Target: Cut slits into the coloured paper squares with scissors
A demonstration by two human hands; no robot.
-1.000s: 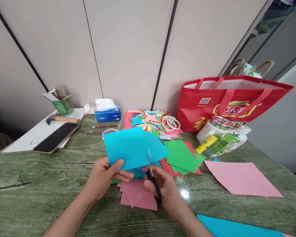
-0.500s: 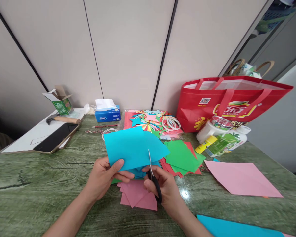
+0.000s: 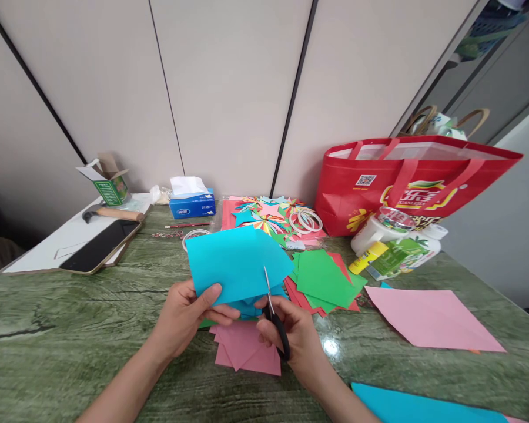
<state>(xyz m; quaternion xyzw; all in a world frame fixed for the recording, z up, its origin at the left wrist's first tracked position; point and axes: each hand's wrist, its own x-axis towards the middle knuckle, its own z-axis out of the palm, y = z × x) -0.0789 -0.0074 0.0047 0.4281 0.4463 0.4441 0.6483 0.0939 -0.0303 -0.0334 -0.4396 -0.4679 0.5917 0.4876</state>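
Note:
My left hand (image 3: 194, 314) pinches the lower left corner of a blue sheet of paper (image 3: 229, 264), thumb on top and fingers beneath. My right hand (image 3: 293, 326) is closed on black-handled scissors (image 3: 273, 317), whose blades point up and lie against the right part of the blue sheet. That right part is partly cut and bends away from the rest. Below the hands lie several pink paper squares (image 3: 247, 349). Blue pieces sit under the held sheet. To the right is a stack of green squares (image 3: 326, 279) over red ones (image 3: 304, 299).
Colourful folded paper stars (image 3: 264, 214) and rolls of tape (image 3: 306, 221) lie behind. At right are a red bag (image 3: 361, 194), a yellow glue stick (image 3: 368, 257), a pink sheet (image 3: 436, 320) and a blue sheet (image 3: 418, 405). At left are a phone (image 3: 101, 247), hammer (image 3: 114, 212) and tissue box (image 3: 193, 204).
The right tip of the blue sheet has drawn in to the left and sags a little as the blades work on it. Both hands stay almost in place.

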